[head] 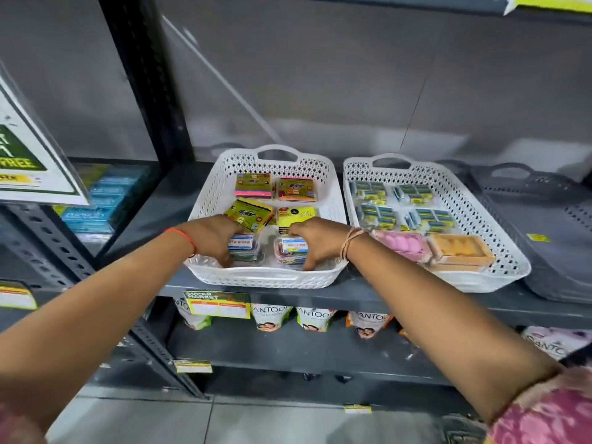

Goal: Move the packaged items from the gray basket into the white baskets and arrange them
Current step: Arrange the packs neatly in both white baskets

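Left hand [214, 237] curls round small clear pack [244, 248], right hand [315, 240] round twin pack [292, 251], front of left white basket [205, 203]. Gray basket [544, 219] far right of hands. Best: nudge both square, level with rows beyond knuckles.

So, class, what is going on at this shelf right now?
A person is arranging stock in the left white basket. The left hand and right hand each grip a stack of small clear boxes at its front. The right white basket already holds neat rows of packs, and the gray basket beside it looks empty.
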`<state>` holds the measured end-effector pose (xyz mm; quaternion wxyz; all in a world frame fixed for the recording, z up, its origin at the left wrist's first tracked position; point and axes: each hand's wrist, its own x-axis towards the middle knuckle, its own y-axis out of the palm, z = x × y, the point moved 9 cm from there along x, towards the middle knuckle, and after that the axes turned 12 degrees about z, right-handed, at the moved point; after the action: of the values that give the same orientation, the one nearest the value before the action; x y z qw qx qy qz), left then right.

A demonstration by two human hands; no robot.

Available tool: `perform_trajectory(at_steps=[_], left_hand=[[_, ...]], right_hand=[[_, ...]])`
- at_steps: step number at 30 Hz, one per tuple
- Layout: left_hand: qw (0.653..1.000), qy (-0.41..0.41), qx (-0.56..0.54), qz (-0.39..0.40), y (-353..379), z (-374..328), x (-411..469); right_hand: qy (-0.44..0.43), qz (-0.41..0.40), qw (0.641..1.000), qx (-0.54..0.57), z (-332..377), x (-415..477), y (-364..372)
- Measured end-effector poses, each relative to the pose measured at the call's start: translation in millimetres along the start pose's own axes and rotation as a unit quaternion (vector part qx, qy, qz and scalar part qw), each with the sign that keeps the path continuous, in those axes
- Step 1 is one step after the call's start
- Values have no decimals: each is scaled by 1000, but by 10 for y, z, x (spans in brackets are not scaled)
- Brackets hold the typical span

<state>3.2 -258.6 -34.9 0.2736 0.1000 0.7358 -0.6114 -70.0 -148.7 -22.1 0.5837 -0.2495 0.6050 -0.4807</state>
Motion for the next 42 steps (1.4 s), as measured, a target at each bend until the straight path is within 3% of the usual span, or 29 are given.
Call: perform_trajectory(at_steps=[10, 13, 15, 19, 22, 26, 30, 33, 36, 42], left_hand=[[1000, 16, -8, -3, -60, -54, -23], [977, 50, -201, -57, -408, 71, -154], [931, 70, -332, -135, -683, 220, -225], [785, -1, -589, -190, -591, 545, -19], [722, -34, -672, -162, -372, 598, 154], [655, -40, -747, -111, -256, 500, 192], [648, -55, -755, -80, -202, 454, 162], [643, -61, -760, -65, -175, 482, 134], [639, -57, -766, -45, -151, 474, 147], [654, -66, -753, -29, -148, 417, 153]], right_hand=[[1, 35, 999, 41, -50, -9, -32], [-41, -42, 979, 195, -90, -14, -424], [-48, -73, 940, 331, -161, 94, -603], [-14, 64, 793, 605, -153, 425, -294], [13, 117, 708, 696, -154, 576, -102], [36, 102, 621, 776, -170, 700, -22], [38, 47, 542, 838, -167, 695, -39], [36, 21, 509, 860, -198, 697, -71], [40, 22, 497, 866, -217, 707, -75], [55, 22, 518, 853, -177, 663, -103]])
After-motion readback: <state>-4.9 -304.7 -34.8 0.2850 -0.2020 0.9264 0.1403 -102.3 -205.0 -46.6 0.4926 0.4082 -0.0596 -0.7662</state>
